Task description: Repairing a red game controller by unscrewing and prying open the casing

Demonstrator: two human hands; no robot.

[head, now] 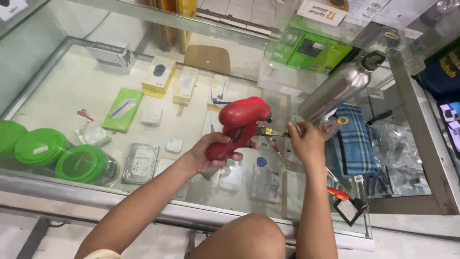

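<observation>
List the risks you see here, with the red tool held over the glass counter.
1. The left hand grips a red pistol-shaped power tool whose brass tip points at the right hand; its fingers pinch something right at that tip and could get hurt.
2. All this hangs over the glass display counter; a dropped tool might crack it.
3. A steel bottle stands near the right hand and could be knocked over.

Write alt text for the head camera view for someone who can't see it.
Over a glass display counter, the left hand holds a red pistol-shaped tool while the right hand pinches its metal tip. A steel bottle lies behind.
</observation>
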